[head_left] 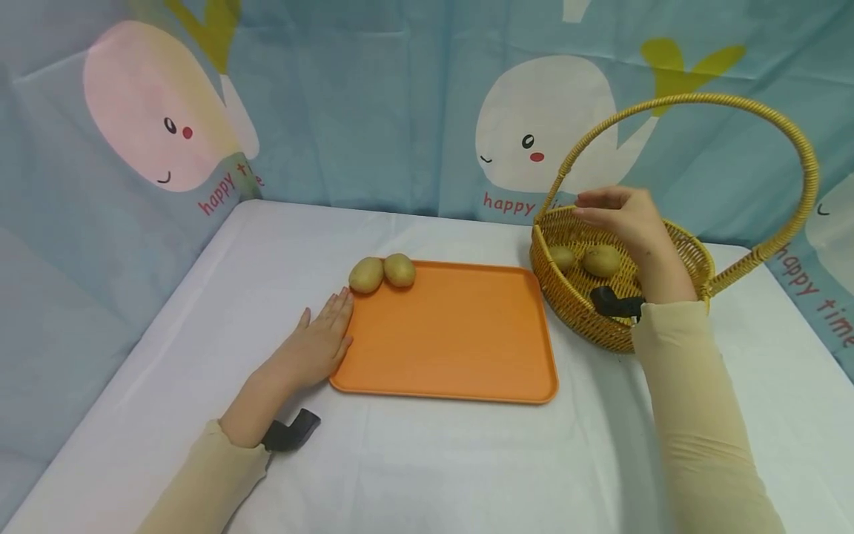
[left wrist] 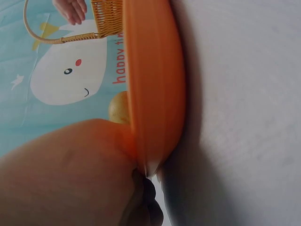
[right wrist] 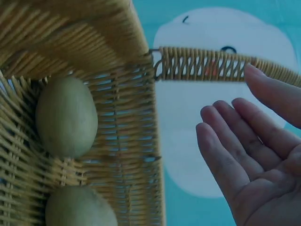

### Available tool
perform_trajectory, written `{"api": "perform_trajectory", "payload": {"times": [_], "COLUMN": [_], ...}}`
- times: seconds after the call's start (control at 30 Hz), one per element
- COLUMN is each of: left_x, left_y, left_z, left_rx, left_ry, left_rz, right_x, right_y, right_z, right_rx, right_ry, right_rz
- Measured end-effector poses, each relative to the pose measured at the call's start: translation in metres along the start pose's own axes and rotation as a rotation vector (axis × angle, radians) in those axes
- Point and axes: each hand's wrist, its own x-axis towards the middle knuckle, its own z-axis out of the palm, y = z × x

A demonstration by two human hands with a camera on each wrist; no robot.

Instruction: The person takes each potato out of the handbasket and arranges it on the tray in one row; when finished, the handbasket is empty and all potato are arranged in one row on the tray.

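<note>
My left hand (head_left: 316,347) rests along the left rim of an orange tray (head_left: 454,334), its fingers mostly straight and fingertips at the edge beside a kiwifruit (head_left: 366,275). A second kiwifruit (head_left: 399,271) lies beside that one in the tray's back left corner. My right hand (head_left: 623,215) hovers over the wicker basket (head_left: 567,293), palm facing left, fingers loosely bent and holding nothing. Inside the basket are two more, a kiwifruit (right wrist: 67,117) and another kiwifruit (right wrist: 81,207) that is partly cut off in the right wrist view.
The basket's tall arched handle (head_left: 803,159) rises above the right forearm. A white cloth covers the table (head_left: 427,460). Behind it hangs a blue curtain (head_left: 353,111) printed with whales. Each wrist wears a black strap mount (head_left: 293,432).
</note>
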Motion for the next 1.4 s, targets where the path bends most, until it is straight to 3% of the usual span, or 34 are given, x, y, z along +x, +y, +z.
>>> {"api": "perform_trajectory", "payload": {"times": [0.33, 0.6, 0.83, 1.07, 1.4], "left_x": [0.000, 0.000, 0.000, 0.001, -0.001], "left_y": [-0.001, 0.000, 0.000, 0.001, 0.002], "left_z": [0.001, -0.003, -0.001, 0.000, -0.003], "left_rx": [0.007, -0.007, -0.009, -0.009, -0.010], "left_ry": [0.004, 0.005, 0.005, 0.003, -0.001], "left_rz": [0.004, -0.006, -0.006, 0.000, 0.001], "right_x": [0.021, 0.026, 0.027, 0.030, 0.032], "right_y": [0.033, 0.045, 0.053, 0.057, 0.058], "right_z": [-0.009, -0.008, -0.005, -0.004, -0.002], "right_rx": [-0.051, -0.230, -0.318, -0.321, -0.310], "right_ry": [-0.160, -0.281, -0.389, -0.476, -0.518], "right_rz": [0.058, 0.061, 0.070, 0.121, 0.125]}}
